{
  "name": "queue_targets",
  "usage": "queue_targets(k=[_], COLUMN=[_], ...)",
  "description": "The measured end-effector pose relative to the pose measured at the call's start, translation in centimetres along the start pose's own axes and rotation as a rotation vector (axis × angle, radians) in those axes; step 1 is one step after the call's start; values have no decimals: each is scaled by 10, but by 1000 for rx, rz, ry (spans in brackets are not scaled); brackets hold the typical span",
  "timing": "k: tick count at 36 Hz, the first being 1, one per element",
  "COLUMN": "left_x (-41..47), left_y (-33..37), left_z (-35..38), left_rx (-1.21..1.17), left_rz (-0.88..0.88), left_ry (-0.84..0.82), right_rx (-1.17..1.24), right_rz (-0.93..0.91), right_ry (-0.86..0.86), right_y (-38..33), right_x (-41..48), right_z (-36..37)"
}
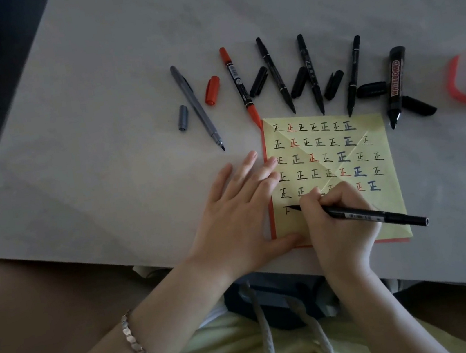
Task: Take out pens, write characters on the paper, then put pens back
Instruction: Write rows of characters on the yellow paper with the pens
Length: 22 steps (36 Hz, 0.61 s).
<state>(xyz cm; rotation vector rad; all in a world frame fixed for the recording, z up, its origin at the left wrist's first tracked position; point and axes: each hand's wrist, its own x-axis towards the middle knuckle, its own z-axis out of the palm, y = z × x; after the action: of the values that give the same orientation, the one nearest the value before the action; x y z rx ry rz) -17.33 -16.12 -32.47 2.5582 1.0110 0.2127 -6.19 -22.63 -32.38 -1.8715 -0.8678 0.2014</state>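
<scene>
We log: R hand (339,220) grips black pen (384,217), tip at paper (389,197) lower-left corner.
L hand (238,215) flat, fingers straight, pressing paper's left edge.

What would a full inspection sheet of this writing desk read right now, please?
Surface: pale table, rounded near-left corner.
Job's things: yellow paper with rows of characters; beyond it lie a grey pen, a red pen, three thin black pens and a whiteboard marker, all uncapped, with loose caps beside them.
Clutter: plastic box with an orange rim at the right edge.
Hands: left hand flat on the paper's left edge; right hand grips a fourth black pen, tip on the bottom row.
Cables: nothing seen.
Surroundings: dark floor at left; bracelet on the left wrist.
</scene>
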Motion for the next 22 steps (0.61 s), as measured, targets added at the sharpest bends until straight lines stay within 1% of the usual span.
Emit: queue_targets(k=[8, 13, 22], left_x=[0, 0, 0], left_y=[0, 0, 0], left_z=[-1, -1, -1], left_rx=[26, 10, 10], left_rz=[4, 2, 3], left_ry=[-16, -8, 2], right_rx=[72, 51, 26], right_rz=[40, 51, -2], right_ry=[-20, -51, -75], right_y=[4, 1, -1], right_x=[0, -1, 0], right_z=[-3, -2, -2])
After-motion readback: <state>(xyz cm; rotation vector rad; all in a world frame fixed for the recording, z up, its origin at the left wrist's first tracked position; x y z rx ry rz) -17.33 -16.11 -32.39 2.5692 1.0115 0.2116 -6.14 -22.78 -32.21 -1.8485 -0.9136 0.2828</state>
